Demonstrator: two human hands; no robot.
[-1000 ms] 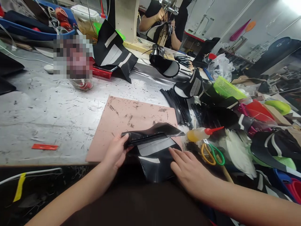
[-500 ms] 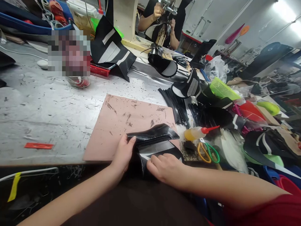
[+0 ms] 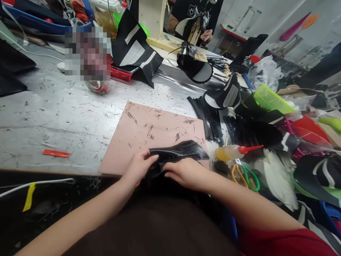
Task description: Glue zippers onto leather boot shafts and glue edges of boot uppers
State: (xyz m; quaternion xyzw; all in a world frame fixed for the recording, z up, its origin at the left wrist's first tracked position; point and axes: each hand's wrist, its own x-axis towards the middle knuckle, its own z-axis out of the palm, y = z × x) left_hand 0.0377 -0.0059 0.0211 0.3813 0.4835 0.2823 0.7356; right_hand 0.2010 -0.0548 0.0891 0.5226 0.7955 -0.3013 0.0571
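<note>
A black leather boot upper [image 3: 183,148] lies folded across the near edge of a pinkish board [image 3: 141,129], its lower part hanging over the table's front edge. My left hand [image 3: 137,165] pinches the piece's left end between thumb and fingers. Curled over the near fold is my right hand [image 3: 186,172], closed on the leather, with its fingertips partly hidden. Just right of the board lie a squeeze bottle of yellow liquid with a red nozzle [image 3: 229,152] and scissors with orange and green handles [image 3: 247,176].
Black strips [image 3: 206,121] lie beyond the board, beside more black-and-white uppers [image 3: 223,94]. A red flat piece [image 3: 55,153] rests on the table [image 3: 82,131] at left. Behind a cream machine post [image 3: 150,21], a co-worker's hand [image 3: 206,36] shows. A green basket [image 3: 273,99] stands right.
My right hand has moved up toward the upper's ridge, and the grey-white lining that showed is now covered. My left hand keeps its pinch. The view has shifted somewhat.
</note>
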